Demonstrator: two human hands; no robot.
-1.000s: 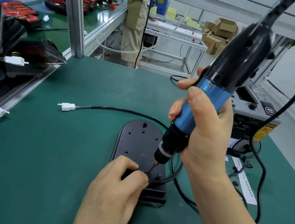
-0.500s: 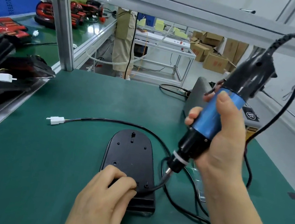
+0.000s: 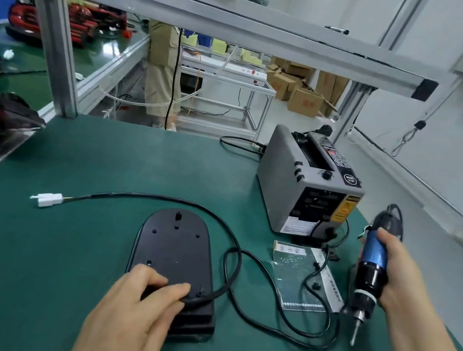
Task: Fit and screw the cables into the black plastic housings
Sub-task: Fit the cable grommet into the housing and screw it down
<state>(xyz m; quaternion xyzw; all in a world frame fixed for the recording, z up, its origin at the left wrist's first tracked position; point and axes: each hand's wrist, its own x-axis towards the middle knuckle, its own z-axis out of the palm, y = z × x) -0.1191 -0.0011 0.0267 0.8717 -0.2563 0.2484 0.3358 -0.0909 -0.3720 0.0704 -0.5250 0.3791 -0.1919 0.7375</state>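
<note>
We judge the cable [image 3: 238,256] seated at the near end of the black housing [image 3: 175,245], where our left hand [image 3: 133,312] presses with nearly flat fingers, while right of the housing our right hand [image 3: 400,277] grips the screwdriver [image 3: 369,275] clear of it; remaining screws cannot be confirmed.

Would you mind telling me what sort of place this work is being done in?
Most likely a factory assembly-line workstation: a green-matted bench under an aluminium frame, a corded electric screwdriver in the right hand, and cardboard boxes stacked on the floor behind.
</note>
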